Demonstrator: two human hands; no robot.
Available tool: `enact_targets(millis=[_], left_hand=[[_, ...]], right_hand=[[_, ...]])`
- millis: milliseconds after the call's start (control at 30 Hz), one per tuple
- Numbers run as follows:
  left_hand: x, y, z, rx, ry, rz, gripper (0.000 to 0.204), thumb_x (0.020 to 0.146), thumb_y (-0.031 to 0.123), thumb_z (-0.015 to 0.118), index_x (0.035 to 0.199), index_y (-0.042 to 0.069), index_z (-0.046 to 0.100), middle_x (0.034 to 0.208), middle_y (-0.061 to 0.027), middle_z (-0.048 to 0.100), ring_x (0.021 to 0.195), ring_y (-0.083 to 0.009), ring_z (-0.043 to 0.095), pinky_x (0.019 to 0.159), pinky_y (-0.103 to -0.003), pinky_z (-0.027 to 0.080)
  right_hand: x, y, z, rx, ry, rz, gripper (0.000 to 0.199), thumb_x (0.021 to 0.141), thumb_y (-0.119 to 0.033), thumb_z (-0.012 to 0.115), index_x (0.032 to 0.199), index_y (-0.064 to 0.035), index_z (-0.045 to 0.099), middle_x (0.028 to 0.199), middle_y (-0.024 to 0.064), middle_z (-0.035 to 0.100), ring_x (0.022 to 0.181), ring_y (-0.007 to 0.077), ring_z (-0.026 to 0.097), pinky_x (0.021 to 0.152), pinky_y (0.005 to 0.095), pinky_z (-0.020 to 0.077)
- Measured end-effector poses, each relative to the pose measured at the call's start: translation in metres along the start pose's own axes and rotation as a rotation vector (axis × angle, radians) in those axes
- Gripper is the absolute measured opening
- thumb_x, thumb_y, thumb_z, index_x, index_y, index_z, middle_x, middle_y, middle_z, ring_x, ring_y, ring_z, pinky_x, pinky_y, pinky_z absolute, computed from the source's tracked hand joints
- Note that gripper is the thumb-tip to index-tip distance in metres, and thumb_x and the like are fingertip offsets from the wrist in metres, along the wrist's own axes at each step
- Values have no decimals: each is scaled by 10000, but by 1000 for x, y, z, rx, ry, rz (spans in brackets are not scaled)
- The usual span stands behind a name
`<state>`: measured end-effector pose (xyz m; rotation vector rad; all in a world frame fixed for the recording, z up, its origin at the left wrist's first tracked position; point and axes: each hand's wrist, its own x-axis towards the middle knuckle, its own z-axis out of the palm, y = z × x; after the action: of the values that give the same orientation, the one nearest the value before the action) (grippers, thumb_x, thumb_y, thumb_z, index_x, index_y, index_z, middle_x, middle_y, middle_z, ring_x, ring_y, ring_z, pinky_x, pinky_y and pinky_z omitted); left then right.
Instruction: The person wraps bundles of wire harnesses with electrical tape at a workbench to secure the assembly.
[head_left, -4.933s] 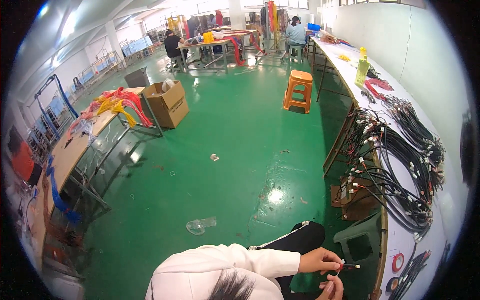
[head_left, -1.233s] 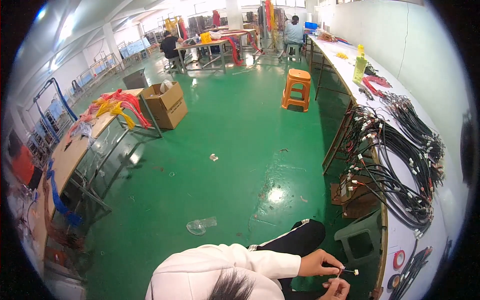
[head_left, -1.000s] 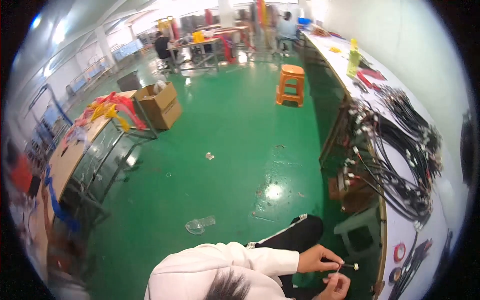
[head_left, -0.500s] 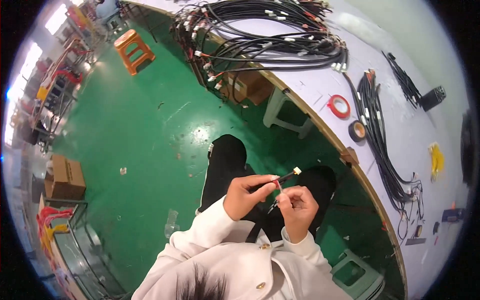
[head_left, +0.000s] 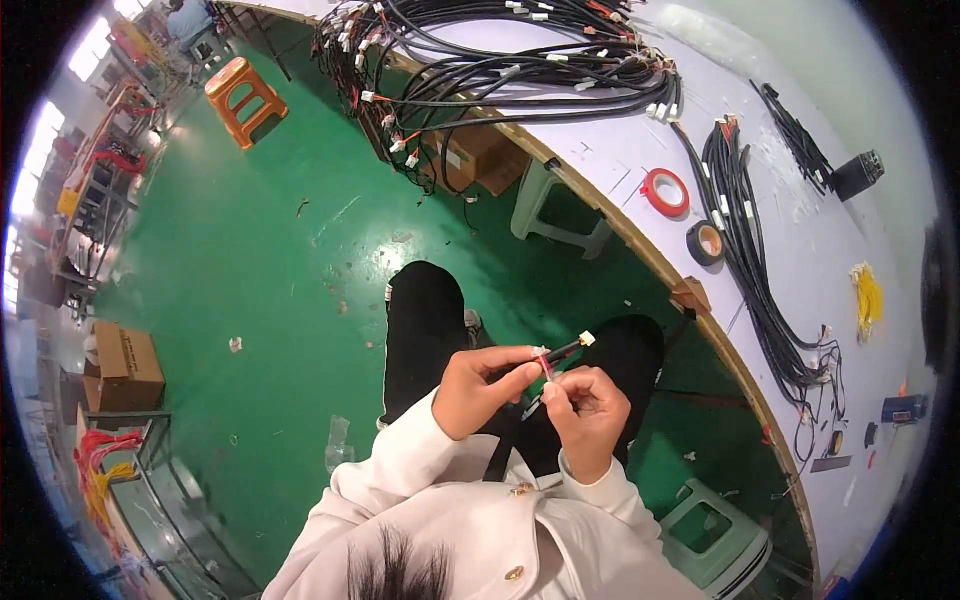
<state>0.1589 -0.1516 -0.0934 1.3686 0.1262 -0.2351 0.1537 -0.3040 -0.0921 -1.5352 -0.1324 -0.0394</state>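
Over my lap, my left hand [head_left: 484,392] is closed on a black cable [head_left: 564,353], thumb and fingers pressed near its end. A small white connector [head_left: 587,340] with yellowish wires tips that cable, pointing up and right. Just beside it, my right hand [head_left: 592,412] pinches a narrow red-and-whitish strip [head_left: 547,370] between thumb and forefinger. The strip runs up to the cable at my left fingertips; whether it wraps around the cable I cannot tell. The rest of the cable is mostly hidden by my hands.
The white table [head_left: 640,235] curves along my right. On it lie piled black cables [head_left: 560,105], a second cable bundle [head_left: 745,240], red tape [head_left: 653,201], black tape [head_left: 696,252] and yellow ties [head_left: 868,300]. Stools [head_left: 720,570] stand by the table; a cardboard box [head_left: 130,365] sits left.
My hands stay close together at the cable end, with more of the red strip showing between them. The whole view has shifted slightly.
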Motion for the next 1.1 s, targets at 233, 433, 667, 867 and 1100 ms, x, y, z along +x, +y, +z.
enact_targets(millis=[233, 433, 667, 867, 1100], left_hand=[[-3, -1, 0, -1, 10, 15, 258, 842, 135, 636, 1060, -4, 635, 762, -2, 629, 594, -24, 494, 522, -172, 398], [-5, 0, 3, -9, 13, 54, 239, 842, 109, 634, 1052, -6, 636, 751, 6, 618, 598, -12, 473, 516, -166, 378], [-5, 2, 2, 101, -42, 152, 193, 818, 58, 638, 997, -8, 656, 847, -76, 661, 633, -71, 554, 548, -199, 443], [-9, 1, 10, 266, -86, 311, 203, 787, 31, 644, 982, -24, 648, 870, -138, 664, 766, -159, 626, 679, -263, 490], [-9, -1, 9, 252, -15, 316, 196, 825, 76, 627, 992, -22, 652, 845, -107, 669, 678, -113, 596, 601, -227, 472]], right_hand=[[0, -1, 4, -3, 36, -26, 109, 738, 33, 644, 725, -11, 546, 671, 28, 579, 583, 60, 510, 540, 203, 410], [-2, -4, 4, -8, 35, -22, 112, 734, 42, 638, 723, -11, 540, 664, 25, 571, 578, 60, 501, 534, 205, 402], [-4, -8, 5, 58, 131, 94, 145, 763, -5, 682, 727, -16, 542, 648, 22, 572, 552, 51, 503, 515, 182, 396], [-1, -3, 6, 188, 241, 131, 216, 776, -46, 692, 721, -37, 483, 552, 33, 547, 421, 58, 482, 390, 167, 384], [-5, 7, 9, 270, 185, 218, 246, 806, -77, 670, 689, -50, 455, 537, 44, 527, 413, 66, 459, 389, 173, 361]])
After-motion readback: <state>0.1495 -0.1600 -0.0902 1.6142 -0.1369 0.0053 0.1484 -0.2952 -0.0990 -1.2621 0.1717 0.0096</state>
